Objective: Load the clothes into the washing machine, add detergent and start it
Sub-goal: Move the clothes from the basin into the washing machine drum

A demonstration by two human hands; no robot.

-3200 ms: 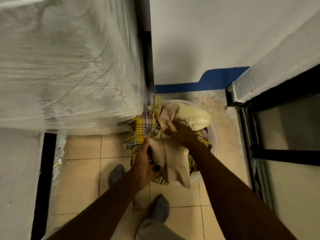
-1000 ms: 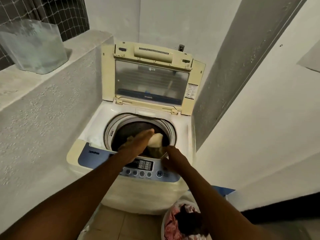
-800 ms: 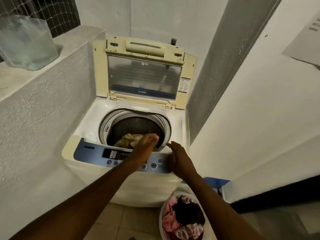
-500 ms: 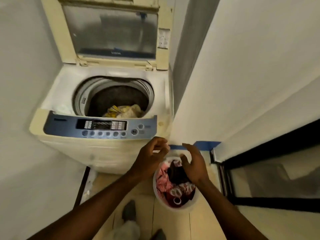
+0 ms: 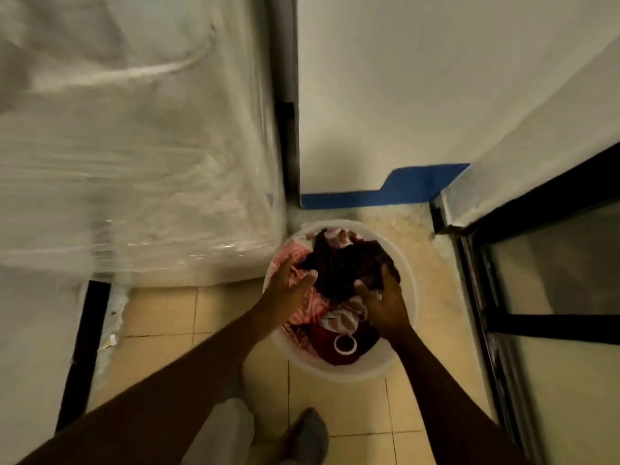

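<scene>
A white round basin (image 5: pixel 399 355) stands on the floor, filled with clothes: a dark brown garment (image 5: pixel 345 266) on top, pink and maroon pieces under it. My right hand (image 5: pixel 382 305) closes on the right edge of the dark garment. My left hand (image 5: pixel 290 290) is spread open over the pink cloth at the basin's left side, touching the pile. The washing machine's plastic-wrapped front (image 5: pixel 134 146) fills the upper left; its drum and panel are out of view.
A white wall with a blue base stripe (image 5: pixel 385 193) stands behind the basin. A dark-framed glass door (image 5: pixel 550 280) runs along the right. The floor is beige tile (image 5: pixel 359 414); my feet in grey socks (image 5: pixel 308 431) are just in front of the basin.
My hands left the machine's opening, where the yellow and beige clothes now lie in the drum, and dropped to the basin. The view tilted down from the machine's top to the floor.
</scene>
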